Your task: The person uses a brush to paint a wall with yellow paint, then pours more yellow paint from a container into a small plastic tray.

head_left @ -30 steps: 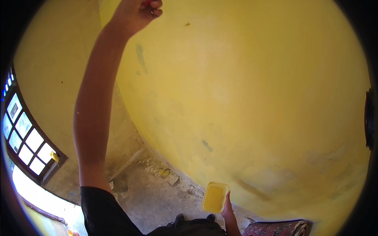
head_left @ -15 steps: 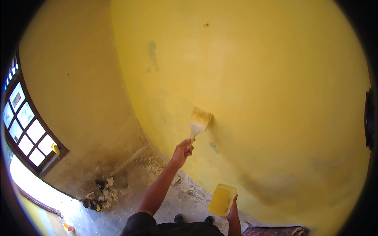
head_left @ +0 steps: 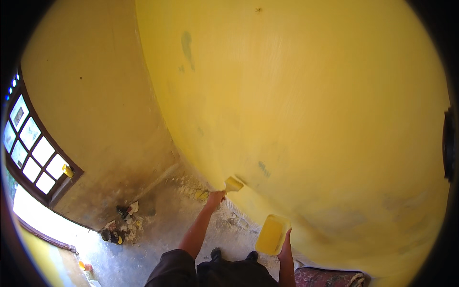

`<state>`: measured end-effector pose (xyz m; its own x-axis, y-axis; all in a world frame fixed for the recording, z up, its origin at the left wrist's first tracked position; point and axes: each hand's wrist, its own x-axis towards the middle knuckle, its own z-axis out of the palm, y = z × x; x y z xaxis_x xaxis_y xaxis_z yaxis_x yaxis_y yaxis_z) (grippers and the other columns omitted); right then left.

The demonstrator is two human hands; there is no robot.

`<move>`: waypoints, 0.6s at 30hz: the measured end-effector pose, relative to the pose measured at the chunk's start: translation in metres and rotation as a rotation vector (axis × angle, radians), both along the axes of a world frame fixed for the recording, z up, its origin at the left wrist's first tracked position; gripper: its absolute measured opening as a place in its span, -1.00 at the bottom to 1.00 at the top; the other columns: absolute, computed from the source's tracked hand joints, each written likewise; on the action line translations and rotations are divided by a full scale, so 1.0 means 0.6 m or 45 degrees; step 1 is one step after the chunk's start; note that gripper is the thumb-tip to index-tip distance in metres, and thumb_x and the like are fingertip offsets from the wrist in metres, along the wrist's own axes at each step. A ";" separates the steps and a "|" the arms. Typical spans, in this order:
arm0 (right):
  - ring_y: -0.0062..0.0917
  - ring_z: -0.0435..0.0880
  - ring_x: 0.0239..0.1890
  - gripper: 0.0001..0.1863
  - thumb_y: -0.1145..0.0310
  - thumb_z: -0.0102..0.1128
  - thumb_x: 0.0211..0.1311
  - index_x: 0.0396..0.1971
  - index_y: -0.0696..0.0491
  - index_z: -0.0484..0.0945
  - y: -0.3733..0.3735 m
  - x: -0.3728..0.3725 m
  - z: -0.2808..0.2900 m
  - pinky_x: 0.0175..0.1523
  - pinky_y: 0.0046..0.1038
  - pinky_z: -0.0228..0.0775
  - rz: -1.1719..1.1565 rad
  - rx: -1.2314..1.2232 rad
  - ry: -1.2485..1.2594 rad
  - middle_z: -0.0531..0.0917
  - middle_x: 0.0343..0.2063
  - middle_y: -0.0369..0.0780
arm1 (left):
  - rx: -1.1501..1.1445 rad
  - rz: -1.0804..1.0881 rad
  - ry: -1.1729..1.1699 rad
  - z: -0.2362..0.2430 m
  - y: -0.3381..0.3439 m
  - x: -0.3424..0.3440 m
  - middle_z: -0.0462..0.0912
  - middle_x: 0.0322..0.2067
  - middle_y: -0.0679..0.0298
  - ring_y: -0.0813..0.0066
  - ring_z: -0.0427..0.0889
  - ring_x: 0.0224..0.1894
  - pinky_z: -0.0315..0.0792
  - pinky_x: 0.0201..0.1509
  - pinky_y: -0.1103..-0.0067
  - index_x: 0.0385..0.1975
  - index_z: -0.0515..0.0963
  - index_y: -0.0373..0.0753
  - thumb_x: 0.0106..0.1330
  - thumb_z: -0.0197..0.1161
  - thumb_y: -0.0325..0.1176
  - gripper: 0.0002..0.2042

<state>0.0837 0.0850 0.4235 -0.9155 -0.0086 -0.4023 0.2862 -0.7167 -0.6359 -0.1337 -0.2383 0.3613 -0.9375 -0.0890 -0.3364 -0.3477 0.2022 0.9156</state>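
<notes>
My left hand point(head_left: 216, 196) grips the handle of a wide paintbrush point(head_left: 234, 184), whose yellow-coated bristles lie against the lower part of the yellow wall point(head_left: 306, 105) in front of me. Faint greyish and greenish patches show through the paint. At the lower right my right hand point(head_left: 286, 246) holds a shallow rectangular plastic container point(head_left: 270, 234) of yellow paint by its side, a short way from the brush.
Left is a duller wall point(head_left: 95, 110) with a paned window point(head_left: 42, 148) and bright opening. Rubble, scraps and a dark can point(head_left: 106, 235) lie on the dusty floor point(head_left: 167, 229) along the walls. A maroon, rolled-looking bundle point(head_left: 325, 276) lies bottom right, near my dark shoes point(head_left: 216, 254).
My left arm has swung down from high on the wall, carrying the brush to near its foot. The container in my right hand has shifted slightly right; the view has moved a little.
</notes>
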 end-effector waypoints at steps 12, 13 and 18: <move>-0.36 0.49 0.18 -0.21 -0.30 -0.28 0.38 0.33 0.05 0.21 0.013 -0.023 -0.071 0.22 -0.29 0.41 0.131 -0.205 0.002 0.46 0.18 -0.17 | 0.010 0.064 0.836 0.623 0.009 0.014 0.36 -0.74 0.41 0.69 0.22 -0.63 0.14 -0.50 0.61 -0.73 0.44 -0.27 0.34 0.12 -0.19 -0.60; -0.36 0.48 0.18 -0.21 -0.30 -0.28 0.38 0.33 0.05 0.21 0.010 -0.026 -0.067 0.22 -0.30 0.40 0.138 -0.224 0.007 0.46 0.19 -0.17 | 0.054 0.055 0.882 0.650 0.008 0.010 0.36 -0.73 0.41 0.68 0.22 -0.61 0.14 -0.48 0.62 -0.71 0.45 -0.27 0.34 0.12 -0.19 -0.61; -0.37 0.48 0.18 -0.22 -0.29 -0.25 0.38 0.32 0.05 0.22 -0.003 -0.028 -0.056 0.23 -0.31 0.39 0.096 -0.114 -0.085 0.46 0.19 -0.17 | 0.354 -0.012 0.924 0.615 0.004 -0.011 0.39 -0.65 0.39 0.65 0.24 -0.51 0.15 -0.36 0.64 -0.43 0.56 -0.32 0.40 0.09 -0.14 -0.66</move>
